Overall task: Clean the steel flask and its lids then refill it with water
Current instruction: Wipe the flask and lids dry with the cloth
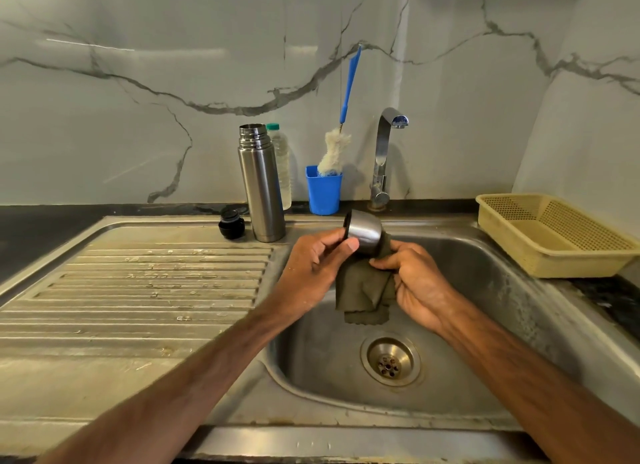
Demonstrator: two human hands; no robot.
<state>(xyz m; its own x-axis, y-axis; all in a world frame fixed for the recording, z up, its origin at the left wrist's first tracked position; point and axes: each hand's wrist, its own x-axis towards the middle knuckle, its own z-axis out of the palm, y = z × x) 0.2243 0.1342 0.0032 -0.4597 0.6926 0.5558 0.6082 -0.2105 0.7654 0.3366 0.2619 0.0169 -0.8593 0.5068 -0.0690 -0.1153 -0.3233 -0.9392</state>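
While the left hand (317, 256) clamps the steel cup lid (363, 233) on its side over the sink basin (485, 290), the right hand (412, 280) grips an olive cloth (363, 290) pressed to the lid's base, probably so drips fall into the basin. Beyond the left hand, the open steel flask (261, 186) stands upright on the ribbed drainboard (138, 290), its black stopper (231, 224) just beside it. Behind rises a veined marble wall (138, 100).
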